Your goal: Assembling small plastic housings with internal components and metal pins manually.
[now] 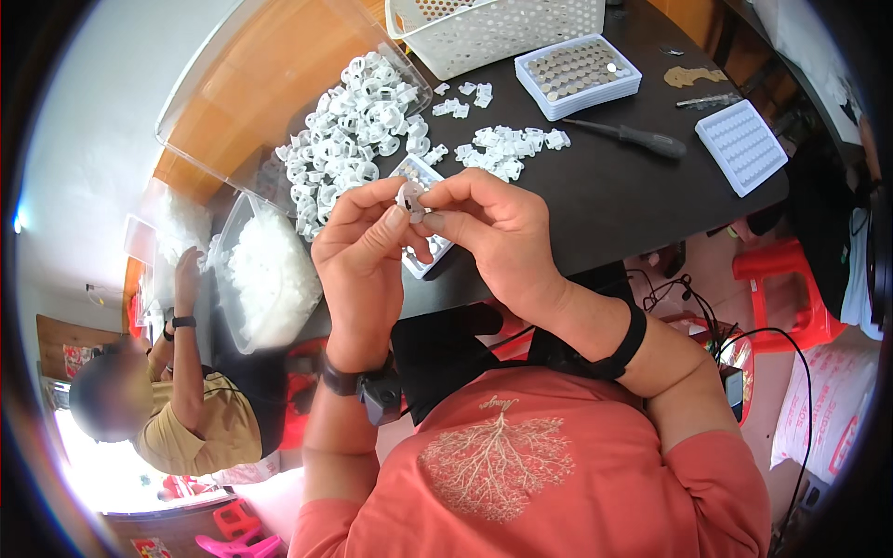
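A dark-topped table (pixel 595 228) fills the space ahead. At 4 o'clock from the hands slumps a white sack (pixel 819 405) printed in red, its lettering bent and partly cut off. The coral T-shirt (pixel 502 530), at 5 o'clock, carries a pale tree print (pixel 502 465) under a little line of script. A white perforated basket (pixel 502 42) stands at 1 o'clock; a heap of white plastic clips (pixel 349 130) spreads toward 11.

Both forearms rise from below, elbows bent, bringing the wrists together over the near edge. The left hand (pixel 361 246) pinches with thumb and forefinger, its other fingers loosely curled below; the right hand (pixel 502 223) meets it from 3 o'clock, thumb and forefinger nearly together, the rest folded in. Just under them lies a white tray (pixel 424 271). A dark-handled screwdriver (pixel 646 139) rests between 2 and 3 o'clock. Between both sets of fingertips sits a small white plastic part (pixel 409 201).
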A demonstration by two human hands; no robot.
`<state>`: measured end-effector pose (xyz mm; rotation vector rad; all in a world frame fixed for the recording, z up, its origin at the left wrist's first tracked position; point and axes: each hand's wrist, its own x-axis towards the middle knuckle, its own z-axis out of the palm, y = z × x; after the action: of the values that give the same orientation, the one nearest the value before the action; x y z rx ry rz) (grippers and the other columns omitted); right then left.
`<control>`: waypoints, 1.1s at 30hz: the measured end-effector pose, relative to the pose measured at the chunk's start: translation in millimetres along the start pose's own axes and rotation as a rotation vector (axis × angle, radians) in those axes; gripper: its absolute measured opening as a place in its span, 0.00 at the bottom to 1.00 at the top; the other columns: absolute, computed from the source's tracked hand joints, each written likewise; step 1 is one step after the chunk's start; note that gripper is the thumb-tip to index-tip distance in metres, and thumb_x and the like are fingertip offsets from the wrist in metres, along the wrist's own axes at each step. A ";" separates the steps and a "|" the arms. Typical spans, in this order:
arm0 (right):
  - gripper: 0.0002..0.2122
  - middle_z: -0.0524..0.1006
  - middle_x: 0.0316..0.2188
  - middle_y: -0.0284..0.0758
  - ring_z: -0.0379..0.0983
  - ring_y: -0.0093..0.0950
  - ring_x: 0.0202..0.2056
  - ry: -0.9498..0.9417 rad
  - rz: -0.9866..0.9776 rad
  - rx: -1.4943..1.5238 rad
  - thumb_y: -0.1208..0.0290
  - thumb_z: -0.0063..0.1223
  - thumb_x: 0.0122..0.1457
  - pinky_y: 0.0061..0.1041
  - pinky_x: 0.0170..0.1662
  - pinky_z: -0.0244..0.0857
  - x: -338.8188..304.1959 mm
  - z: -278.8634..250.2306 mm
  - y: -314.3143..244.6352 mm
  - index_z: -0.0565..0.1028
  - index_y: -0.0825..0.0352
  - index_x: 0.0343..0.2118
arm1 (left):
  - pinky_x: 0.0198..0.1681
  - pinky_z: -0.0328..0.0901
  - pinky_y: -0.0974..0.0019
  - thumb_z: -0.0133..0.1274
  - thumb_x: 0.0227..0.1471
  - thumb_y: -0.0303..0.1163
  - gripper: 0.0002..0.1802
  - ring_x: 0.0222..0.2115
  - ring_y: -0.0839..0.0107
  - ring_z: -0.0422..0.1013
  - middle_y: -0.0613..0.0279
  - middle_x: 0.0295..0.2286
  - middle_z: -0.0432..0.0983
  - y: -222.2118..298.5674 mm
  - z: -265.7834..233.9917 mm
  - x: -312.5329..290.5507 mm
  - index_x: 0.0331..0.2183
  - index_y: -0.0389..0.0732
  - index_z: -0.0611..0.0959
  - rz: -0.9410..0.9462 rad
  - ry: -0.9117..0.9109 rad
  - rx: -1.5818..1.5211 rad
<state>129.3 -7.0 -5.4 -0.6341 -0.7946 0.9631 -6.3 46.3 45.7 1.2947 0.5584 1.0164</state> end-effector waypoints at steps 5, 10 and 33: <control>0.06 0.76 0.28 0.34 0.75 0.23 0.28 0.002 -0.272 -0.372 0.85 0.56 0.55 0.22 0.33 0.69 -0.2 -2.0 -2.2 0.78 0.70 0.35 | 0.27 0.71 0.65 0.52 0.59 0.24 0.13 0.29 0.64 0.77 0.50 0.34 0.79 -9.9 -11.0 -2.5 0.45 0.27 0.78 -0.091 -0.007 -0.167; 0.05 0.75 0.27 0.34 0.76 0.24 0.26 -0.028 -0.319 -0.432 0.87 0.54 0.55 0.23 0.29 0.69 0.9 1.1 1.1 0.76 0.71 0.31 | 0.27 0.72 0.65 0.53 0.59 0.23 0.14 0.29 0.63 0.77 0.49 0.34 0.79 -18.9 -19.9 -10.1 0.45 0.27 0.78 -0.131 -0.024 -0.227; 0.04 0.79 0.25 0.34 0.77 0.20 0.25 -0.122 0.130 0.016 0.89 0.55 0.53 0.19 0.28 0.69 1.1 7.9 9.5 0.76 0.73 0.28 | 0.28 0.73 0.66 0.57 0.55 0.21 0.14 0.30 0.64 0.78 0.49 0.34 0.80 -26.7 -40.6 -20.5 0.44 0.27 0.79 -0.020 -0.051 -0.155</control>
<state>118.7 -1.0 -8.0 -0.6233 -0.8607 1.1342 -41.8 50.9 6.9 1.1723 0.4432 0.9879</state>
